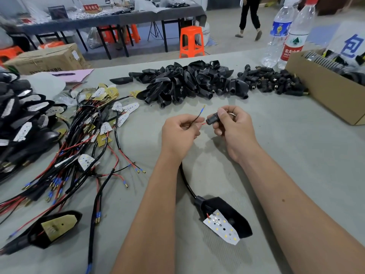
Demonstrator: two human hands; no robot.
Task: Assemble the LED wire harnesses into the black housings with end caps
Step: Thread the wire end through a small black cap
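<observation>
Harness wires (194,120) at frame centre are pinched in my left hand (178,133), aimed to thread into the end cap (212,120) my right hand (233,127) grips.

Matt grey cloth covers the tabletop (276,147); at 12 o'clock, glossy black plastic housings (183,82); at 2 o'clock, a brown cardboard box (324,91).

Large blue character "包" on a white sign (349,43); red-labelled clear plastic bottle (294,34) reading "农夫山泉".
</observation>
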